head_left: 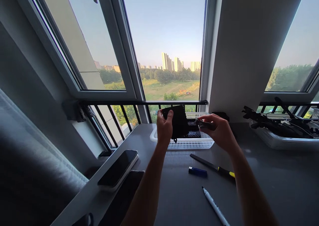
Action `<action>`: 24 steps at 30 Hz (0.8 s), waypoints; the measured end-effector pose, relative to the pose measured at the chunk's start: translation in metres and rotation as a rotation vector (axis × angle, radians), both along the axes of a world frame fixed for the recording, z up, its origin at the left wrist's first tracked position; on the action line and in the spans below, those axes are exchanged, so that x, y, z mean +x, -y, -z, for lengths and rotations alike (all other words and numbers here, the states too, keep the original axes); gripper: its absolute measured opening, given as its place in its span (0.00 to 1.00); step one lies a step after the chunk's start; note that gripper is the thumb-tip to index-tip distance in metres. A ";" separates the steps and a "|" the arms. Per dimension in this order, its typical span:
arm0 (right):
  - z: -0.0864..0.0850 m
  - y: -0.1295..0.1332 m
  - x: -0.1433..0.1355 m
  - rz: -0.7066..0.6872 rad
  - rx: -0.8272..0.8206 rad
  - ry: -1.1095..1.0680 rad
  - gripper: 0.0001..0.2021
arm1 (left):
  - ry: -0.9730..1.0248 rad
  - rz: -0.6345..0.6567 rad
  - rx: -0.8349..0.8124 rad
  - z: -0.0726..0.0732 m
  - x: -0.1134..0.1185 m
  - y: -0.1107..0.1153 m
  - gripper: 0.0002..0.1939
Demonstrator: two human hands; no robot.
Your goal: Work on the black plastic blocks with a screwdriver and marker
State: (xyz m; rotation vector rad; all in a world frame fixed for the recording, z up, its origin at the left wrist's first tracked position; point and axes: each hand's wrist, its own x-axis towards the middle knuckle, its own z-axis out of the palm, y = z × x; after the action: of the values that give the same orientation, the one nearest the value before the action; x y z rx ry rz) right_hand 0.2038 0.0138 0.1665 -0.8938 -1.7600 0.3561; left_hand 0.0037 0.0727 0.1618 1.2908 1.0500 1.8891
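My left hand (164, 128) is closed around the edge of a flat black plastic part (178, 121), thumb on its face, raised over a white perforated basket (190, 145). To its right, my right hand (219, 129) is closed on a small dark tool (206, 124) whose greyish end points at the part's right edge. Whether that end touches the part I cannot tell. Behind and below, black gridded pieces (193, 133) lie in the basket. The fingertips behind the part are hidden.
On the grey table lie a file with a black-yellow handle (204, 161), a blue lighter (197, 172) and a white marker (214, 206). A phone on a white box (119, 168) is at left. Another white basket (286, 139) holds black parts at right. A railing (144, 103) borders the window.
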 end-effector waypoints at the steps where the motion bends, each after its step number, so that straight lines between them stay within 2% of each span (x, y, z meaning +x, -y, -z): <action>1: 0.000 -0.002 0.001 0.010 -0.020 -0.065 0.19 | -0.075 -0.038 0.029 -0.001 0.002 0.004 0.17; 3: 0.000 -0.005 0.002 -0.017 -0.058 -0.153 0.24 | -0.225 -0.084 0.091 -0.002 0.008 0.012 0.16; 5: 0.000 -0.006 0.003 -0.037 -0.075 -0.195 0.26 | -0.389 -0.035 0.147 -0.005 0.014 0.019 0.07; 6: 0.000 -0.007 0.003 -0.035 -0.078 -0.206 0.27 | -0.453 -0.004 0.167 -0.006 0.017 0.022 0.06; 8: -0.001 -0.007 0.002 -0.014 -0.075 -0.212 0.27 | -0.521 0.057 0.187 -0.008 0.022 0.027 0.11; 14: 0.001 -0.004 -0.010 0.096 -0.017 -0.163 0.28 | -0.546 0.229 0.104 -0.006 0.034 0.034 0.15; 17: -0.001 -0.001 -0.013 0.063 -0.007 -0.119 0.29 | -0.536 0.263 0.043 -0.005 0.035 0.033 0.14; 21: -0.002 -0.002 -0.008 -0.055 -0.065 -0.235 0.20 | -0.439 0.367 -0.017 -0.007 0.026 0.030 0.10; 24: -0.001 -0.007 -0.004 -0.027 -0.126 -0.357 0.15 | -0.401 0.383 -0.042 -0.010 0.018 0.029 0.09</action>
State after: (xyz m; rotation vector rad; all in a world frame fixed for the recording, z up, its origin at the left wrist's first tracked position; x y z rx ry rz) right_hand 0.1994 0.0204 0.1674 -0.8365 -1.4328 0.6110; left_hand 0.0221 0.0436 0.1716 1.7492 0.9407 1.3496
